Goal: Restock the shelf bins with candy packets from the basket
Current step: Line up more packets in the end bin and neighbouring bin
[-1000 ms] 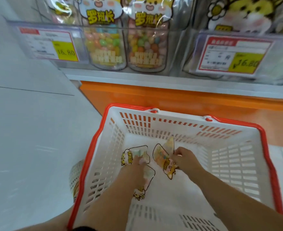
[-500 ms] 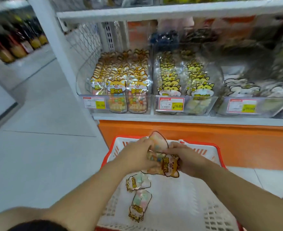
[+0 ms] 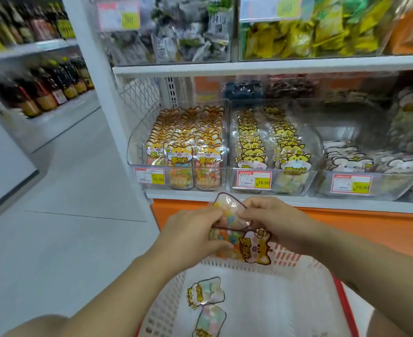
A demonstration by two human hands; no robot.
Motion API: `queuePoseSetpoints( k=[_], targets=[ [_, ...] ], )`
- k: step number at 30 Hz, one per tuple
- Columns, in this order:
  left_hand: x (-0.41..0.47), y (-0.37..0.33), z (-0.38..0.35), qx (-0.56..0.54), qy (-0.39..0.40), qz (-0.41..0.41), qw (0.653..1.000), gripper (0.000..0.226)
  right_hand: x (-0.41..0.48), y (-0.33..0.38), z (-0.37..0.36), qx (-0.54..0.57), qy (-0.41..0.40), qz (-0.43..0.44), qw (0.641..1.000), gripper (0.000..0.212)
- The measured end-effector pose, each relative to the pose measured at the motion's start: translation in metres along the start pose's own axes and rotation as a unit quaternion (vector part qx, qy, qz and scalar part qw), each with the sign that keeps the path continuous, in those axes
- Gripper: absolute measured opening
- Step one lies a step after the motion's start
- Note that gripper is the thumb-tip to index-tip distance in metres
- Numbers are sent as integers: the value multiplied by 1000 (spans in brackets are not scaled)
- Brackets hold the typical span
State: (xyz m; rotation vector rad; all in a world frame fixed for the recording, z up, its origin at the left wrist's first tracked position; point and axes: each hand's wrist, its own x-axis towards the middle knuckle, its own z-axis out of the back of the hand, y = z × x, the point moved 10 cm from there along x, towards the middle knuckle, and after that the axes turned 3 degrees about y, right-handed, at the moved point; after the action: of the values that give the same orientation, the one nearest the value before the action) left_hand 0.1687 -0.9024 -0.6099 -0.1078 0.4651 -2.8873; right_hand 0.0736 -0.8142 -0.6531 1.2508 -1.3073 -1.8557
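Candy packets (image 3: 256, 246) pinched by our left hand (image 3: 191, 235) and right hand (image 3: 279, 224) over the basket (image 3: 166, 307); we should square them, then stand them in the matching left bin (image 3: 135, 144).

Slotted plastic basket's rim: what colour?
Red rim on the white slotted plastic basket; head view.

- Held packets (image 3: 234, 229): clear film, rainbow candy, orange cat print with yellow lettering.
- Basket (image 3: 166, 310): white slotted walls, red rim.
- Loose packets (image 3: 205, 291): pastel pink, green and white sweets, yellow cat.
- Left bin packets (image 3: 186, 152): orange-and-white cat faces.
- Price tags (image 3: 254, 180): white, red border, yellow patch.
- Shelf base (image 3: 371, 224): solid orange.
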Motion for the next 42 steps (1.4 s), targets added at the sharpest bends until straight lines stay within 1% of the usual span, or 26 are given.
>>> queuePoseSetpoints(
  k=[3,5,7,8,10,11,12,14,16,17,20,21,22,25,26,29,30,31,33,34,36,37,38,40,41,42],
  targets=[
    [4,20,-1,-59,4,35,998,27,10,13,17,7,-44,12,999,24],
    [5,45,-6,-163,18,92,982,21,13,28,40,62,-96,47,992,20],
    [5,64,-14,-284,42,138,948,32,10,37,67,85,-149,74,982,16],
    [3,71,-20,-337,51,163,926,32,7,41,76,99,-171,90,976,15],
    [-2,79,-33,-429,63,222,873,18,-1,48,88,102,-214,133,962,13],
    [-4,81,-42,-483,64,251,836,15,-10,56,86,73,-235,172,954,12],
    [-6,77,-50,-545,64,274,790,15,-19,64,80,12,-256,216,942,12],
    [-8,65,-60,-643,56,294,705,18,-39,82,46,-180,-256,301,901,20],
    [-10,53,-62,-697,44,289,655,21,-47,82,-1,-340,-197,368,843,20],
    [-9,48,-60,-720,39,278,635,22,-46,75,-18,-390,-159,388,820,23],
    [-8,44,-55,-780,26,261,568,32,-52,67,-36,-431,-98,447,778,25],
    [-8,42,-53,-791,29,252,556,37,-54,67,-38,-435,-89,457,771,25],
    [-7,40,-50,-793,35,239,560,40,-55,67,-39,-439,-83,461,767,26],
    [-5,33,-45,-754,42,195,626,37,-49,61,-44,-462,-52,439,769,30],
    [-4,32,-44,-744,40,185,641,38,-45,57,-46,-475,-40,424,770,33],
    [0,42,-39,-717,22,186,672,44,-37,60,-44,-472,-23,375,798,37],
    [2,49,-34,-698,10,183,692,46,-36,69,-38,-441,-41,375,815,38],
    [5,56,-26,-673,-6,175,718,45,-36,84,-29,-410,-82,380,825,41],
    [10,67,-6,-615,-31,148,774,41,-30,116,-8,-363,-181,372,834,61],
    [12,71,3,-589,-40,134,796,41,-19,127,1,-340,-197,339,855,74],
    [13,77,20,-550,-49,110,827,48,17,134,5,-287,-133,223,922,91],
    [13,80,28,-529,-49,99,841,51,30,138,-3,-293,-86,188,934,89],
    [13,84,37,-507,-53,90,855,53,41,144,-12,-317,-49,172,931,78],
    [12,97,55,-468,-77,82,877,49,53,161,-34,-329,3,198,923,35],
    [12,105,65,-453,-104,86,881,44,58,169,-42,-316,15,221,922,23],
    [10,117,77,-439,-142,98,882,40,64,179,-48,-305,13,246,920,20]
  ],
)
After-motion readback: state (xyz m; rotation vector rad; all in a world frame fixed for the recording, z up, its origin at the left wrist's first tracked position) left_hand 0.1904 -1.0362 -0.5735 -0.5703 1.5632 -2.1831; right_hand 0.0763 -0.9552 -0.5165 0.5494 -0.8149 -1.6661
